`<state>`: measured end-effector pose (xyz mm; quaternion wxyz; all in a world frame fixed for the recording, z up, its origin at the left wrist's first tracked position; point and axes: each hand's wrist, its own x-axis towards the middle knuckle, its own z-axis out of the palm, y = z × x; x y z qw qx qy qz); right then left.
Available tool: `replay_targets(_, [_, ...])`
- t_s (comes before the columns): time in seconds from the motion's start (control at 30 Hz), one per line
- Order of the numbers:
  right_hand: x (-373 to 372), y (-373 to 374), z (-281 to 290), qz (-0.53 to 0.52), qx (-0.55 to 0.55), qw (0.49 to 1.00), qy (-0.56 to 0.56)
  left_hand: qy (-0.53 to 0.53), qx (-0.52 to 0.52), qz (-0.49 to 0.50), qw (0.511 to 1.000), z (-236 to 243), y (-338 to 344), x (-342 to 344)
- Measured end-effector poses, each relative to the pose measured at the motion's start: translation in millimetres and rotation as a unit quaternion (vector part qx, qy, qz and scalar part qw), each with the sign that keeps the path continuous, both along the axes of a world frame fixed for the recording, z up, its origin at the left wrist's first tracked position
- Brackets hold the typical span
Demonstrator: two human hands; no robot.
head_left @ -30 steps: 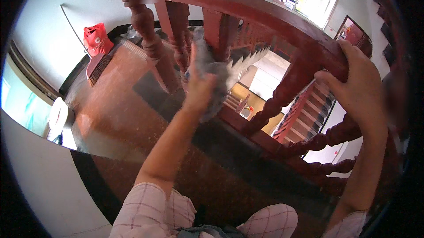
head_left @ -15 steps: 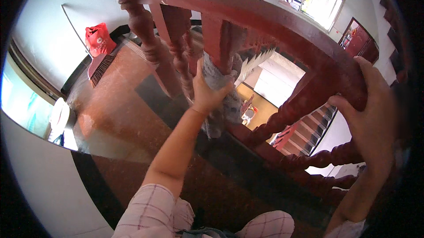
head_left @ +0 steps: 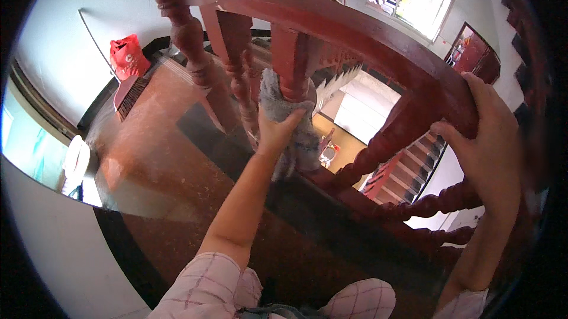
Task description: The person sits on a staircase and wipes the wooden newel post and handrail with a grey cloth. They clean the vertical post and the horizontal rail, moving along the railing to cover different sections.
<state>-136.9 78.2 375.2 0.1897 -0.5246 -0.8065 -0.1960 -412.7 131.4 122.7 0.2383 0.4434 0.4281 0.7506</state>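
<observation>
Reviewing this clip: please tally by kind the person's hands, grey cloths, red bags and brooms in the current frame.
Hands: 2 (left hand and right hand)
Grey cloth: 1
Red bag: 1
Broom: 1
Total: 5

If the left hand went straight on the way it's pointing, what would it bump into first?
Probably the red baluster: the left hand holds a grey cloth against it, so the post seems directly ahead, behind the cloth, though one view leaves depth uncertain.
</observation>
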Motion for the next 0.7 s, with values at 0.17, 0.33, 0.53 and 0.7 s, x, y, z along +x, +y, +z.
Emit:
replay_targets(0.17, [-3.3,-1.2,-1.7,0.007,-0.016,1.000,0.004,0.088,0.062,0.246,0.963,-45.5,1.7,31.0])
replay_targets(0.33, [-1.4,-4.6,-2.5,0.006,-0.012,1.000,0.005,0.049,-0.030,0.027,0.998,-46.0,-5.3,3.5])
replay_targets(0.53, [3.1,-0.9,-3.3,0.043,0.003,0.999,0.001,0.084,-0.153,-0.294,0.940,-24.1,-2.8,-70.1])
replay_targets(0.7, [-2.8,-2.6,2.8,0.016,-0.024,0.999,0.015,-0.079,-0.127,-0.358,0.921,-53.9,3.7,-66.7])
